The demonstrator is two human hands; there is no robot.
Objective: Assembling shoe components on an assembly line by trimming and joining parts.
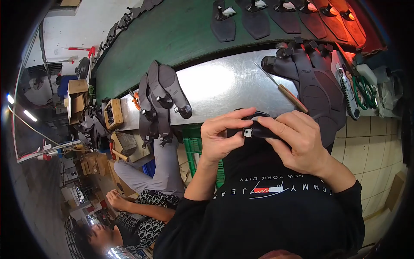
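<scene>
Both of my hands are raised in front of my chest, over the near edge of the metal bench. A dark, glossy shoe piece (260, 131) is gripped between them, and its small square end (247, 132) is pale with a dark hole. My left hand (219, 137) pinches this end, fingers above and thumb below. The right hand (298, 139) is closed around the other side, its thumb and fingers pressed on the dark surface. My fingers hide much of the piece. Beyond my right hand lies an awl (293, 98) with a wooden handle.
Dark heeled soles are stacked on the metal bench (215, 86) at left (172, 82) and right (317, 93). Green-handled scissors (365, 91) lie far right. More soles (254, 21) line the green belt (172, 39). A co-worker (146, 211) sits at left, beside a green crate (192, 149).
</scene>
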